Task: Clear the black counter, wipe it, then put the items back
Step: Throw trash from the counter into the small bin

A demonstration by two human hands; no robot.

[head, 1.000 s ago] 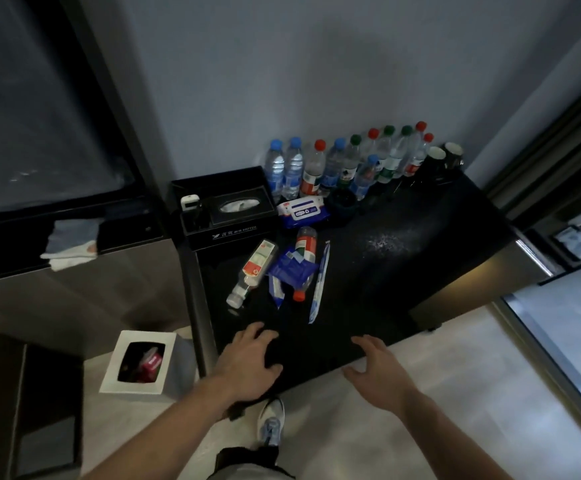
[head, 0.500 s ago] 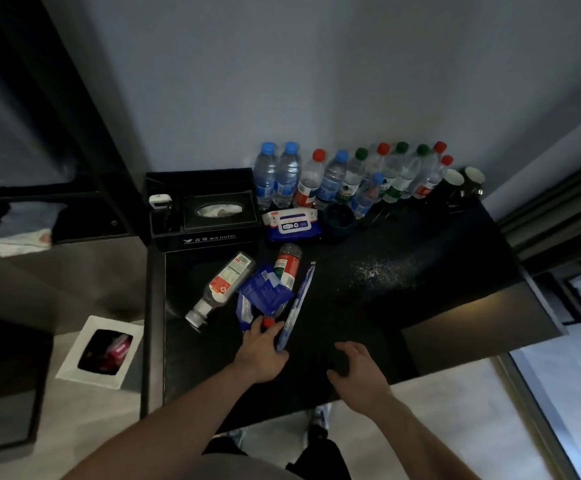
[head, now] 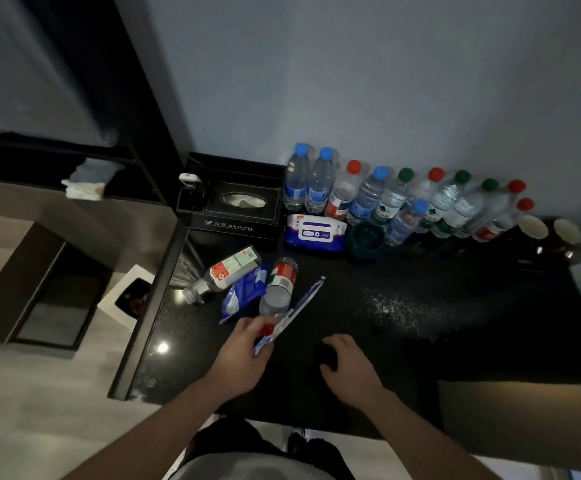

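Black bench [head: 472, 341]: left hand [head: 244, 355] grips the red-capped end of a lying bottle [head: 279, 289] near the front; right hand [head: 349, 367] loosely curled, holding nothing, beside it.

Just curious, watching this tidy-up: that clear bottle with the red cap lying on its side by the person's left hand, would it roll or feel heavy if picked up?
The red-capped bottle looks nearly empty, so it is probably light. It lies on its round side on the smooth black counter, so a nudge might roll it, though the blue packet beside it may stop it. Its thin clear plastic would likely dent under a firm squeeze.
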